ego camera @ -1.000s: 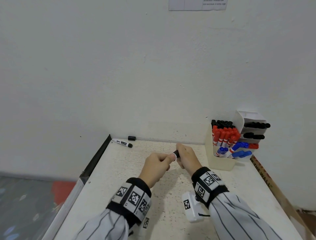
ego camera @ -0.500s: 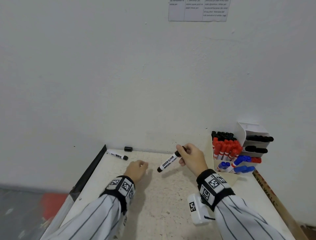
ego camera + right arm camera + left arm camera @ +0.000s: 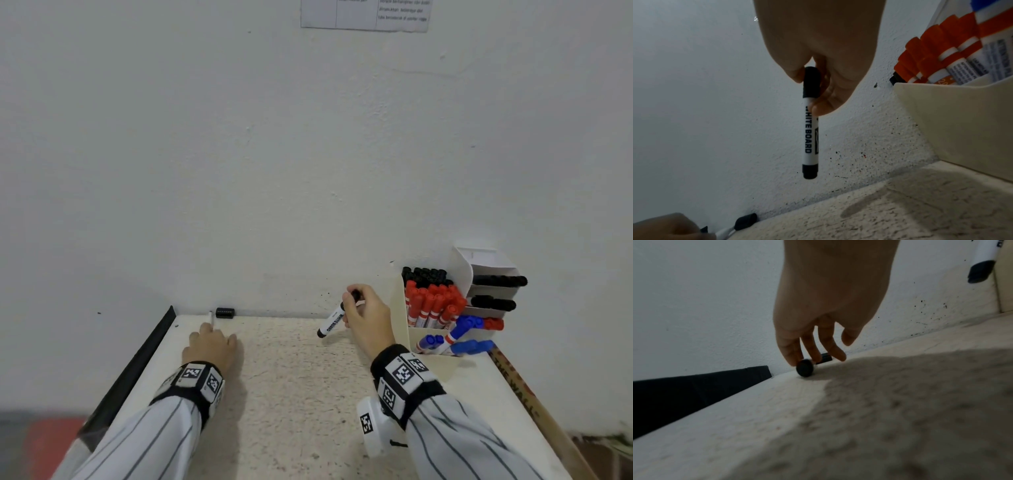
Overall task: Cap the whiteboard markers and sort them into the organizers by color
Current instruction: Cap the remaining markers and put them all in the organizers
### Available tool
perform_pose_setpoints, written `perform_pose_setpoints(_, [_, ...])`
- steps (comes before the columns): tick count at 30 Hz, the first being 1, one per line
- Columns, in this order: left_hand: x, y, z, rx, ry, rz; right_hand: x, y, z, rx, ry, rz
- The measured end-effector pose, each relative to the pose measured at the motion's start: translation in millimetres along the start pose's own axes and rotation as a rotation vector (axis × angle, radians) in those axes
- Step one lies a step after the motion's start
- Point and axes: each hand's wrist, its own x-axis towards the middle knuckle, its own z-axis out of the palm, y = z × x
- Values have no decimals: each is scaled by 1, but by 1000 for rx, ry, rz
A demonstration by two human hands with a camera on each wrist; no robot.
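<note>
My right hand point(image 3: 354, 298) point(image 3: 812, 91) pinches a capped black whiteboard marker point(image 3: 331, 320) point(image 3: 810, 138) by its cap end. The marker hangs tilted above the table, just left of the cream organizer point(image 3: 399, 315) point(image 3: 962, 121). That organizer holds black markers at the back, red ones in the middle and blue ones in front. My left hand point(image 3: 212, 342) point(image 3: 818, 353) lies at the far left by the wall. Its straight fingers touch an uncapped black marker point(image 3: 211, 317) point(image 3: 805, 369) point(image 3: 724, 233), most of it hidden under the hand. A loose black cap point(image 3: 225, 313) point(image 3: 826, 359) point(image 3: 746, 221) lies just behind it.
The white wall stands right behind the table. A black strip point(image 3: 147, 353) runs down the table's left edge and a wooden strip point(image 3: 513, 383) down its right. A white tiered holder point(image 3: 486, 274) with black markers sits behind the organizer.
My left hand let go of the capped marker and moved far left onto the loose marker. My right hand carried the capped marker toward the organizer and tipped it more upright.
</note>
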Motion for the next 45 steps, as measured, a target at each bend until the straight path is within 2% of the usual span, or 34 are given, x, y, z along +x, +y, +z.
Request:
perform_pose_setpoints(2, [-6, 1, -4, -14, 27, -24, -1, -3, -4, -14, 22, -36])
perform_pose_setpoints(5, [-15, 3, -3, -188, 23, -112, -2, -17, -21, -29, 78, -112])
perform_pose_setpoints(10, [-32, 16, -7, -377, 8, -278, -2, -45, -80, -39, 210, -232])
perform_pose_setpoints(16, [-48, 40, -10, -413, -81, -205, 3, -41, -170, -189, 419, -275])
perform_pose_setpoints(21, [-65, 62, 1, -422, -139, -109, -2, -13, -213, -278, 447, -233])
perform_pose_setpoints(27, [-72, 73, 8, -426, -174, -91, -5, 25, -210, -414, 393, -286])
perform_pose_setpoints(33, [-65, 71, 8, -414, -179, -79, 5, 38, -199, -383, 332, -179])
perform_pose_setpoints(38, [-64, 69, 11, -423, -187, -77, 17, 50, -189, -494, 251, -84])
perform_pose_setpoints(45, [-70, 64, 10, -481, -163, -61, 21, 57, -181, -600, 248, -54])
